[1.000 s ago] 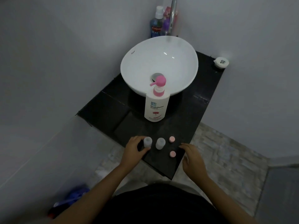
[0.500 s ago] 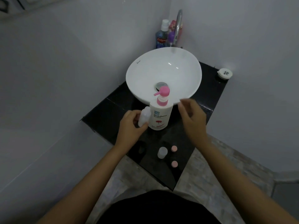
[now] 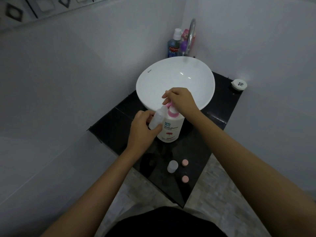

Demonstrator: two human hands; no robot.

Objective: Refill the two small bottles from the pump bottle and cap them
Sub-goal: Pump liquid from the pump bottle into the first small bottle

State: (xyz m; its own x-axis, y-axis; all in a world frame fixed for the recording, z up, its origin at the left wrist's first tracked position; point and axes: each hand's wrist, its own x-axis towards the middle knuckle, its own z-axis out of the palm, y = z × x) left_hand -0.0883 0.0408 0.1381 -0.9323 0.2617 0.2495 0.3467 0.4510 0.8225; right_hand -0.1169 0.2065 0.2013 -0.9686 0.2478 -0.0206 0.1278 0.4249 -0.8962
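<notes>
A white pump bottle (image 3: 171, 129) with a pink pump stands on the black counter (image 3: 213, 117) in front of the sink. My left hand (image 3: 142, 132) holds a small clear bottle (image 3: 157, 118) tilted with its mouth up at the pump spout. My right hand (image 3: 179, 100) rests on top of the pink pump head, covering most of it. The second small bottle (image 3: 172, 166) stands uncapped near the counter's front corner. Two pink caps (image 3: 185, 162) (image 3: 185, 179) lie just right of it.
A white bowl sink (image 3: 188, 76) with a chrome tap (image 3: 190, 36) sits behind the pump bottle. A blue mouthwash bottle (image 3: 173, 47) stands at the back wall. A small white round object (image 3: 238, 84) lies at the counter's right rear corner. Walls close in left and right.
My left hand has lifted the small bottle from beside the pump bottle's body up to the spout. My right hand has moved left onto the pump head.
</notes>
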